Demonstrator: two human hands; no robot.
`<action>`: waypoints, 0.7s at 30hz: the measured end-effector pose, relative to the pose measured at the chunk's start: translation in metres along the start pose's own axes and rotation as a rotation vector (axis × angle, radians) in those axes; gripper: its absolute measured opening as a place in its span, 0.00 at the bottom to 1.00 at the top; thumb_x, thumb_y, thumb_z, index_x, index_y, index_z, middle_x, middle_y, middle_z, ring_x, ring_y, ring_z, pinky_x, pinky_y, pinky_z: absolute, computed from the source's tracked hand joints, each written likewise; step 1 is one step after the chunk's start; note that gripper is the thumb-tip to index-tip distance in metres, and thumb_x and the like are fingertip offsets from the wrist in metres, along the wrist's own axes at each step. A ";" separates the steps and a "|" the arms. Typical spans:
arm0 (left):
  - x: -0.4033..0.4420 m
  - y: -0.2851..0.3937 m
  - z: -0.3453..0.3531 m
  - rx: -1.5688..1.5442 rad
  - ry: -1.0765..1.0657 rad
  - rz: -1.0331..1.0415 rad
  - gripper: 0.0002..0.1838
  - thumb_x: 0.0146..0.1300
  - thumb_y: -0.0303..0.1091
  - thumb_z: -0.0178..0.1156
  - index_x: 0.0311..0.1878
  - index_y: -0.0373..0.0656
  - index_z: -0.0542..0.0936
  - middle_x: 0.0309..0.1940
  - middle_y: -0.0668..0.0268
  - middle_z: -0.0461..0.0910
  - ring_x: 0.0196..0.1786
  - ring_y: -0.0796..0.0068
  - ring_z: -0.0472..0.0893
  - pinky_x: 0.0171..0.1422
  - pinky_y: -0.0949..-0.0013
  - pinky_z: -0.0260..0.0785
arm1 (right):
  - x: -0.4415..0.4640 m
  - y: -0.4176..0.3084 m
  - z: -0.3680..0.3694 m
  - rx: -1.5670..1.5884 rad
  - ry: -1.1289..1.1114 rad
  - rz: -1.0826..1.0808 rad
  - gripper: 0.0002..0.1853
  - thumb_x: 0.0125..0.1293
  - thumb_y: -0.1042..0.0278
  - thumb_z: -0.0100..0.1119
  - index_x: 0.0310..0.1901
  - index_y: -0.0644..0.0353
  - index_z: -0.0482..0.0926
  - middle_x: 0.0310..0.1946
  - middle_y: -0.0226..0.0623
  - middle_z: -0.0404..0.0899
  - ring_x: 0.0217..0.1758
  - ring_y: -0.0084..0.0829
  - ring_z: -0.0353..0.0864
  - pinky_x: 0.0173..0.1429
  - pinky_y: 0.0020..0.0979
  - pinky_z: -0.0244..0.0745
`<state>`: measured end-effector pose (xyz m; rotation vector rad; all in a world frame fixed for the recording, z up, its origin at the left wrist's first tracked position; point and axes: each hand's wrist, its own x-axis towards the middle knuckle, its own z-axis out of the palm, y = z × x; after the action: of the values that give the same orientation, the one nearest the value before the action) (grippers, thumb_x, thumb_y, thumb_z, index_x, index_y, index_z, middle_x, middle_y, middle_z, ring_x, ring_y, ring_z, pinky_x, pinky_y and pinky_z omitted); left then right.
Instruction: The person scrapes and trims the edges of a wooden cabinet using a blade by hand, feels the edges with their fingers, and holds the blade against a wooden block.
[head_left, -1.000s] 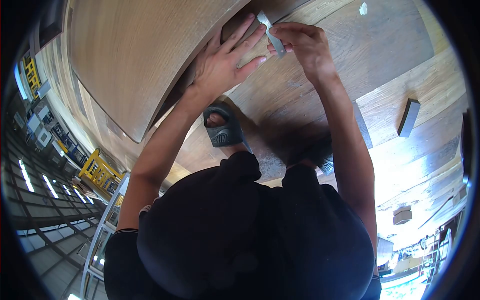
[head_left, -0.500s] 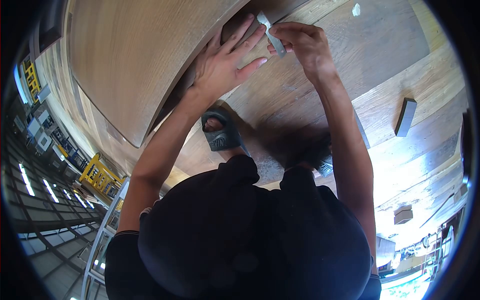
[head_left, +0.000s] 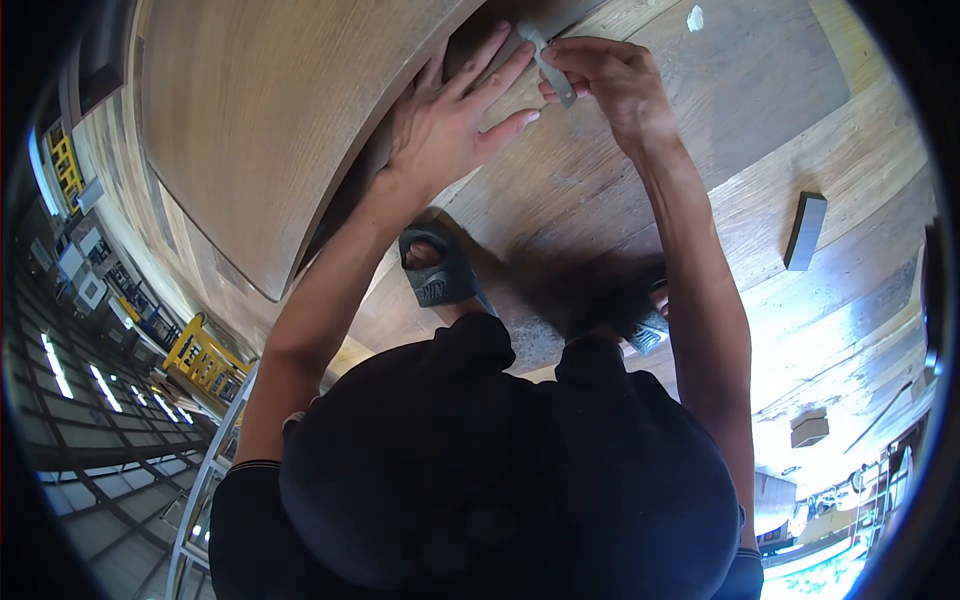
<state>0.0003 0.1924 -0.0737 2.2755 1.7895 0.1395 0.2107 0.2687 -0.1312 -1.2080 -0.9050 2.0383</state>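
Pinching a thin, flat grey strip [head_left: 556, 78] beside the left hand's fingers, the right hand [head_left: 622, 90] has its grip closed; the left hand [head_left: 440, 135] spreads open by a curved, wood-grained panel [head_left: 270, 110].

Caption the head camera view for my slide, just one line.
Left hand spread on the wood, right hand pinching a thin metallic strip, sandalled feet below.

Flat, narrow grey strip [head_left: 556, 80], slanted, held over the wood-grain surface [head_left: 590, 180]
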 end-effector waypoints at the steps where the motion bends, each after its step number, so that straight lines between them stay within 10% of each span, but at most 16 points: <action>1: -0.005 0.001 -0.001 0.004 0.001 0.004 0.41 0.64 0.63 0.73 0.80 0.66 0.75 0.84 0.74 0.67 0.85 0.43 0.62 0.87 0.33 0.49 | -0.003 0.007 0.003 0.114 -0.090 -0.115 0.15 0.74 0.71 0.65 0.51 0.76 0.88 0.38 0.43 0.91 0.37 0.25 0.84 0.46 0.25 0.75; 21: -0.008 -0.001 -0.006 0.047 -0.002 0.004 0.40 0.63 0.60 0.75 0.78 0.65 0.78 0.82 0.72 0.71 0.83 0.44 0.66 0.87 0.35 0.51 | -0.003 0.000 0.007 -0.058 -0.036 0.015 0.15 0.72 0.71 0.61 0.51 0.69 0.92 0.38 0.39 0.92 0.39 0.24 0.83 0.49 0.28 0.78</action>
<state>-0.0037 0.1858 -0.0673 2.3106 1.8061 0.0972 0.2059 0.2643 -0.1274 -1.2157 -0.9804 2.0646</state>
